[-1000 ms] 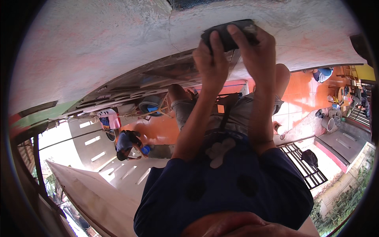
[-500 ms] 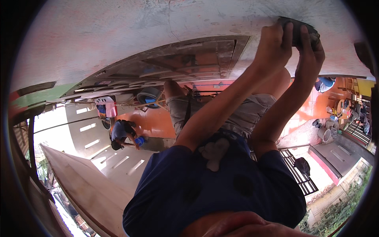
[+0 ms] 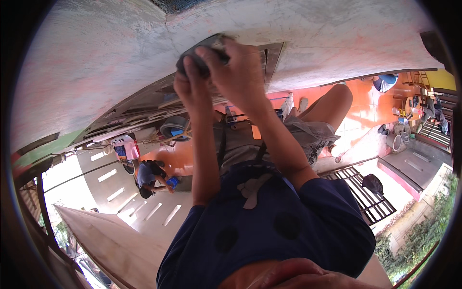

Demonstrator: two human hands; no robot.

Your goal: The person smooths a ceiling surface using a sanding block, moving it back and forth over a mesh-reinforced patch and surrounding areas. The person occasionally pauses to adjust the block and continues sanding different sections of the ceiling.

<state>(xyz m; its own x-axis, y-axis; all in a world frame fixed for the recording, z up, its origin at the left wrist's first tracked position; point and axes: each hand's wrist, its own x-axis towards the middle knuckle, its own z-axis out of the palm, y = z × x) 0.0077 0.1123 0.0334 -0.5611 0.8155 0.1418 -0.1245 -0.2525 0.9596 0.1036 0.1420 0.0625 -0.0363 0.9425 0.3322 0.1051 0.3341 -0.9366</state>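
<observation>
Both my arms reach up to a pale, scuffed wall (image 3: 110, 53) with pinkish patches. A dark grey sanding pad (image 3: 202, 45) lies flat against it, just above the top edge of a brown wooden door frame (image 3: 274, 53). My left hand (image 3: 192, 90) grips the pad's left end, fingers pressed on its outer side. My right hand (image 3: 244, 72) is closed around its right end, slightly blurred by motion. The pad's face against the wall is hidden.
A dark mesh opening (image 3: 175, 5) sits in the wall above the pad. Below left, a person (image 3: 150, 177) crouches beside a blue bucket (image 3: 172, 182). Another person (image 3: 386, 83) is at the far right. A black metal grille (image 3: 363, 197) stands at the lower right.
Both hands have slid the pad left along the wall, from the upper right to above the door frame. My body and view have shifted, bringing the mesh opening into sight.
</observation>
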